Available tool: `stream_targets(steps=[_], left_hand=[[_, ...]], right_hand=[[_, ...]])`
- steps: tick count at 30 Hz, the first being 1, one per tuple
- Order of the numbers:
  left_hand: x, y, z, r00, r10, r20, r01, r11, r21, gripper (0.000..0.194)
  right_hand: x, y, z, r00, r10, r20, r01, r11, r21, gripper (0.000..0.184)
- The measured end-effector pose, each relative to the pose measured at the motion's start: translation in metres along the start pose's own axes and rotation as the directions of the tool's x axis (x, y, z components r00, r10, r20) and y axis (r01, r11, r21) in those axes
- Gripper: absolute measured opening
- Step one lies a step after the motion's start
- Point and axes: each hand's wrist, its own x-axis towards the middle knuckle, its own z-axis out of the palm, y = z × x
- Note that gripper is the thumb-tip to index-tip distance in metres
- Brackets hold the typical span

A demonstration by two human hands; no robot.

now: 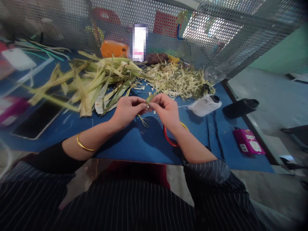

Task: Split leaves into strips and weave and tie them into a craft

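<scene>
Over the middle of the blue table, my left hand and my right hand meet fingertip to fingertip. Both pinch a small piece of green husk, whose tip sticks up between them. Thin strands hang below my left fingers. Behind my left hand spreads a pile of long pale-green corn husks. Beyond my right hand lies a heap of shredded husk strips. Under my right wrist is a red and yellow ring-shaped thing, partly hidden, perhaps scissor handles.
A white thread spool and a black spool lie at the right, near a magenta power socket block. A dark phone lies at the left. A perforated metal panel closes off the back, with an orange packet before it.
</scene>
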Motion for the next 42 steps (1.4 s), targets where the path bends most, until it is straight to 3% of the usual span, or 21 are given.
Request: stream_targets(steps=[5,10,22,24,28,34,42], left_hand=[[0.0,0.005,-0.002,0.982,-0.184,0.044,0.189,0.959,-0.212,0.018],[0.0,0.005,-0.002,0.971,-0.217,0.105,0.236,0.944,-0.231,0.017],[0.0,0.004,-0.001,0.963,-0.262,0.066,0.27,0.936,-0.226,0.016],[0.001,0.002,0.0,0.97,-0.236,0.05,0.241,0.947,-0.213,0.016],[0.0,-0.002,0.003,0.996,-0.076,-0.035,0.071,0.989,-0.132,0.012],[-0.001,-0.006,0.006,0.988,0.121,-0.094,-0.119,0.992,0.029,0.008],[-0.003,-0.001,0.005,0.995,0.094,-0.047,-0.09,0.994,0.068,0.015]], right_hand=[[-0.001,-0.002,-0.003,0.983,-0.185,0.011,0.185,0.975,-0.124,0.009],[-0.001,0.0,-0.005,0.946,-0.321,0.037,0.317,0.901,-0.296,0.003],[0.0,-0.001,-0.005,0.936,-0.334,0.114,0.353,0.886,-0.3,0.011],[0.0,-0.002,-0.005,0.938,-0.327,0.113,0.346,0.892,-0.291,0.011],[0.0,-0.002,-0.003,0.968,-0.247,0.049,0.251,0.934,-0.256,0.01],[-0.002,-0.001,0.0,0.998,-0.066,-0.021,0.062,0.984,-0.168,0.012],[-0.001,0.0,0.0,0.997,-0.042,-0.061,0.034,0.992,-0.123,0.013]])
